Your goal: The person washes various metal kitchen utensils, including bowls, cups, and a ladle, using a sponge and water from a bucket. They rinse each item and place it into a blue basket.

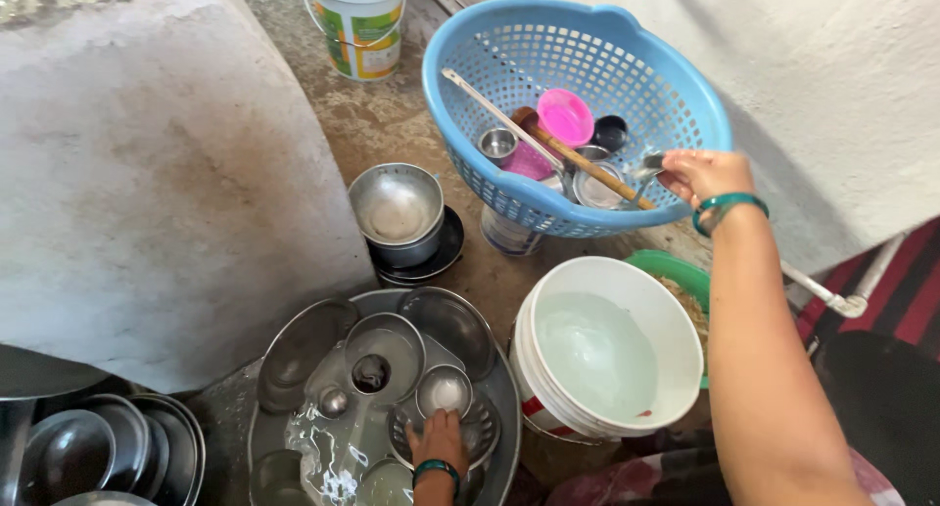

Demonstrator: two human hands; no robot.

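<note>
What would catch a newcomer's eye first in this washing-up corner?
The bright blue plastic basket at top, tilted and holding a pink cup and steel utensils, where the right hand places a spoon. Below it stands a white bucket of water, and the left hand reaches into a wide steel basin of dishes.

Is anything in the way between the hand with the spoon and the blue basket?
Nothing visible. The right hand holds a steel spoon right at the rim of the blue basket, above the dishes already inside. The white bucket of water sits lower, out of the way.
</note>
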